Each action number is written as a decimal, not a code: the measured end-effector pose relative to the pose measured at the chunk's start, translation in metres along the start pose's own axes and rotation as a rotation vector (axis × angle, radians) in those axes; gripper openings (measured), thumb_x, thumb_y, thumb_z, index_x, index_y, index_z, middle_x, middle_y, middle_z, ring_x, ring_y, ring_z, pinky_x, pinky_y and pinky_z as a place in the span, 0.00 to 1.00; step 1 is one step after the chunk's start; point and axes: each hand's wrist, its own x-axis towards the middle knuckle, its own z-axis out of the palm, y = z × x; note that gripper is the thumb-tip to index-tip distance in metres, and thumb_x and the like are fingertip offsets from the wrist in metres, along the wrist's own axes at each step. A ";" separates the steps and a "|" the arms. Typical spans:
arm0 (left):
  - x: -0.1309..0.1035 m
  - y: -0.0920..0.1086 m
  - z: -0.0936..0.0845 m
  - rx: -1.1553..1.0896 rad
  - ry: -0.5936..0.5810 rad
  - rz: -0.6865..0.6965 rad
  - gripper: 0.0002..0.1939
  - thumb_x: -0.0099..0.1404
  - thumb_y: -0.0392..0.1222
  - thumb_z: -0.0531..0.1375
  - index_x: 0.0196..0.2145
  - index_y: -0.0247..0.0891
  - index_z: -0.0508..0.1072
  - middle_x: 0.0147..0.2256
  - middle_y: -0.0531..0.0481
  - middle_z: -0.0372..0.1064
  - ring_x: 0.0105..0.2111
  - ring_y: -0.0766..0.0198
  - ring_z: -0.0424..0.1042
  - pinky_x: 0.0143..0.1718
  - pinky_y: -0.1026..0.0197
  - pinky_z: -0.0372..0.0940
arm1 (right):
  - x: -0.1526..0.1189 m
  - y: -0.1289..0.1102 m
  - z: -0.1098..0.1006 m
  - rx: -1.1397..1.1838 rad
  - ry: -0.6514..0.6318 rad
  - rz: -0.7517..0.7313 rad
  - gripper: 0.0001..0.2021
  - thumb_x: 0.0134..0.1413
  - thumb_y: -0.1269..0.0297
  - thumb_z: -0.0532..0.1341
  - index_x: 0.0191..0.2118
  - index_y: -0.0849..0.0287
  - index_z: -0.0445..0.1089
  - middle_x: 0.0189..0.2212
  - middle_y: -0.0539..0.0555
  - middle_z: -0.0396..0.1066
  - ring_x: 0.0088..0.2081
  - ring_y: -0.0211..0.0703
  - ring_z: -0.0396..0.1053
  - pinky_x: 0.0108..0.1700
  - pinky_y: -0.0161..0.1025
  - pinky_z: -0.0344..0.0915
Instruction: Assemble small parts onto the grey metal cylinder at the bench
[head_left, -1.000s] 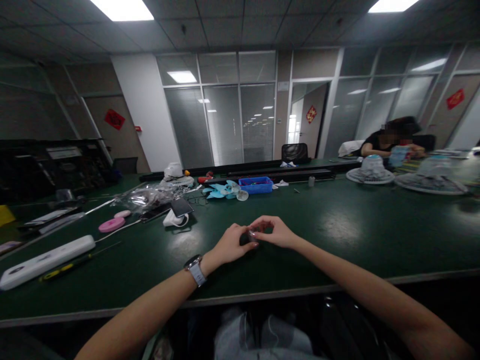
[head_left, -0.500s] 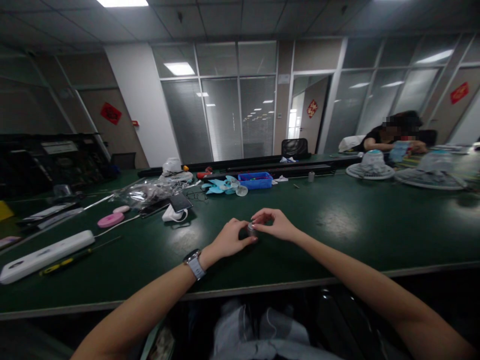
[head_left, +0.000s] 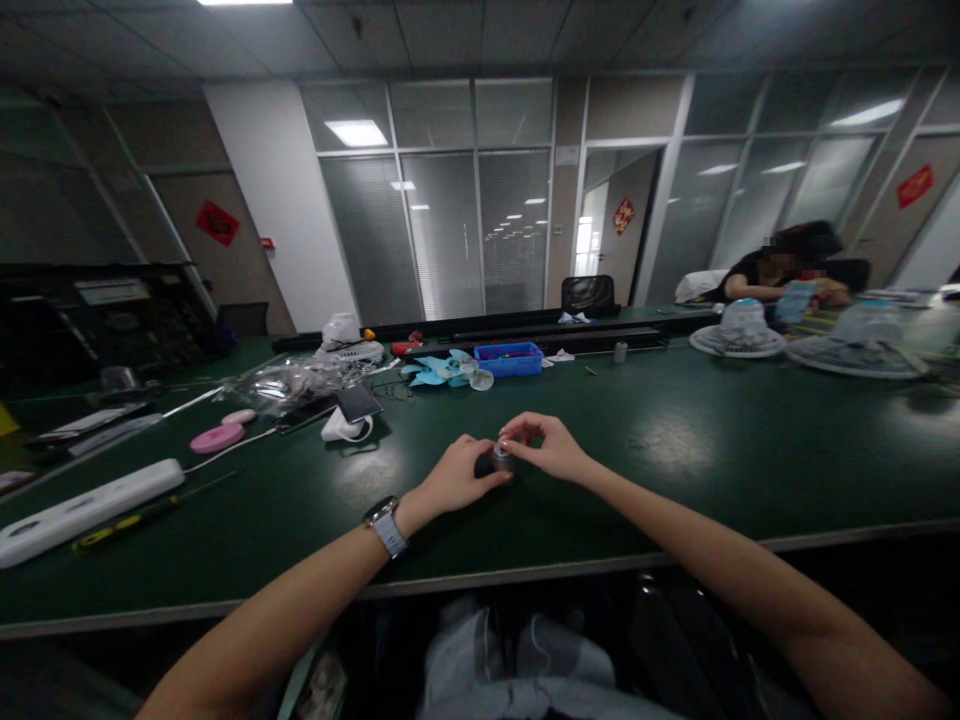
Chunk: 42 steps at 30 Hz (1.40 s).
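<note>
Left grip [head_left: 459, 474]: closed around a small grey cylinder [head_left: 503, 461]
Right grip [head_left: 551, 449]: fingertips at the cylinder's top; cannot tell whether they pinch it
Cylinder: upright between the grips, over the green desk [head_left: 600, 525]
Farther out: light-blue fan blades [head_left: 441, 371] beside a blue basket [head_left: 510, 367]

Workpiece: small, grey, metallic-looking cylinder [head_left: 502, 463]
Top end [head_left: 500, 452]: paler
Cylinder pose: upright
Cylinder location: between left hand [head_left: 459, 474] and right hand [head_left: 551, 450]

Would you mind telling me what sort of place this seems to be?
It looks like a workroom in an office building: a long green table holds a screwdriver and a blue bin, with glass partitions behind.
</note>
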 end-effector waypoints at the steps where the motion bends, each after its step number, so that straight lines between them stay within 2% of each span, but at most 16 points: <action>1: 0.000 0.000 0.000 0.000 0.002 -0.003 0.21 0.61 0.56 0.59 0.46 0.39 0.72 0.40 0.47 0.72 0.41 0.56 0.65 0.42 0.56 0.62 | 0.001 -0.001 -0.002 0.022 0.007 0.006 0.16 0.50 0.55 0.64 0.41 0.60 0.71 0.34 0.55 0.76 0.31 0.39 0.71 0.34 0.38 0.67; 5: 0.000 0.002 -0.001 0.007 -0.001 0.003 0.21 0.61 0.55 0.59 0.45 0.39 0.72 0.40 0.47 0.72 0.41 0.56 0.65 0.43 0.56 0.62 | 0.004 0.006 -0.022 0.096 0.008 0.041 0.19 0.47 0.54 0.66 0.42 0.61 0.70 0.35 0.56 0.76 0.32 0.39 0.72 0.37 0.39 0.68; 10: 0.000 0.003 -0.002 0.015 0.010 0.015 0.21 0.61 0.56 0.59 0.46 0.40 0.72 0.41 0.47 0.73 0.41 0.56 0.66 0.43 0.56 0.62 | 0.003 0.029 -0.047 0.052 -0.304 0.169 0.20 0.43 0.54 0.68 0.38 0.63 0.72 0.34 0.56 0.77 0.35 0.41 0.74 0.38 0.38 0.68; 14: 0.000 0.003 -0.002 0.013 0.004 0.005 0.21 0.61 0.56 0.59 0.46 0.40 0.71 0.42 0.47 0.72 0.41 0.56 0.66 0.43 0.56 0.62 | 0.000 0.037 -0.049 0.099 -0.514 0.259 0.21 0.41 0.56 0.69 0.40 0.64 0.73 0.34 0.56 0.77 0.35 0.39 0.74 0.39 0.36 0.68; 21: 0.000 0.003 -0.002 0.024 0.004 0.002 0.21 0.62 0.56 0.58 0.46 0.39 0.71 0.41 0.47 0.72 0.41 0.56 0.66 0.43 0.56 0.63 | -0.001 0.035 -0.046 0.044 -0.557 0.228 0.22 0.39 0.59 0.71 0.41 0.63 0.72 0.38 0.55 0.76 0.30 0.34 0.70 0.34 0.32 0.66; 26: -0.001 0.003 -0.001 0.022 -0.002 0.001 0.21 0.62 0.56 0.58 0.46 0.40 0.71 0.41 0.47 0.72 0.41 0.56 0.65 0.43 0.56 0.62 | -0.001 0.035 -0.042 -0.019 -0.519 0.194 0.18 0.41 0.58 0.69 0.38 0.63 0.74 0.33 0.53 0.76 0.28 0.33 0.67 0.31 0.32 0.64; 28: 0.000 0.002 -0.001 0.031 0.000 0.011 0.21 0.62 0.56 0.58 0.46 0.40 0.71 0.41 0.47 0.72 0.41 0.56 0.65 0.43 0.56 0.62 | 0.000 0.034 -0.041 -0.012 -0.467 0.173 0.16 0.42 0.58 0.69 0.37 0.63 0.74 0.33 0.53 0.76 0.28 0.34 0.68 0.32 0.32 0.63; 33: 0.000 0.001 -0.001 0.030 0.004 0.031 0.20 0.62 0.56 0.58 0.46 0.40 0.71 0.40 0.47 0.72 0.40 0.56 0.66 0.43 0.56 0.63 | 0.004 0.022 -0.033 0.053 -0.078 0.087 0.14 0.44 0.57 0.68 0.34 0.63 0.73 0.34 0.56 0.77 0.28 0.36 0.69 0.30 0.34 0.62; 35: 0.000 0.000 0.000 0.033 0.008 0.029 0.21 0.62 0.56 0.58 0.46 0.39 0.71 0.40 0.46 0.72 0.40 0.56 0.66 0.42 0.56 0.63 | 0.005 0.014 -0.026 0.086 0.013 0.061 0.14 0.45 0.57 0.68 0.34 0.62 0.73 0.35 0.56 0.77 0.28 0.36 0.68 0.30 0.34 0.62; 37: 0.000 0.000 0.000 0.033 0.010 0.028 0.21 0.62 0.56 0.58 0.45 0.39 0.71 0.39 0.46 0.72 0.40 0.56 0.66 0.41 0.56 0.63 | 0.004 0.007 -0.018 0.108 0.031 0.037 0.13 0.46 0.58 0.67 0.35 0.62 0.73 0.35 0.56 0.78 0.27 0.35 0.68 0.30 0.34 0.62; 42: 0.001 -0.001 0.001 0.020 0.015 0.039 0.19 0.62 0.54 0.59 0.45 0.40 0.72 0.39 0.47 0.72 0.39 0.56 0.67 0.40 0.56 0.63 | 0.002 0.000 -0.005 0.081 -0.025 0.020 0.11 0.48 0.60 0.66 0.35 0.62 0.74 0.34 0.56 0.77 0.28 0.36 0.68 0.31 0.35 0.62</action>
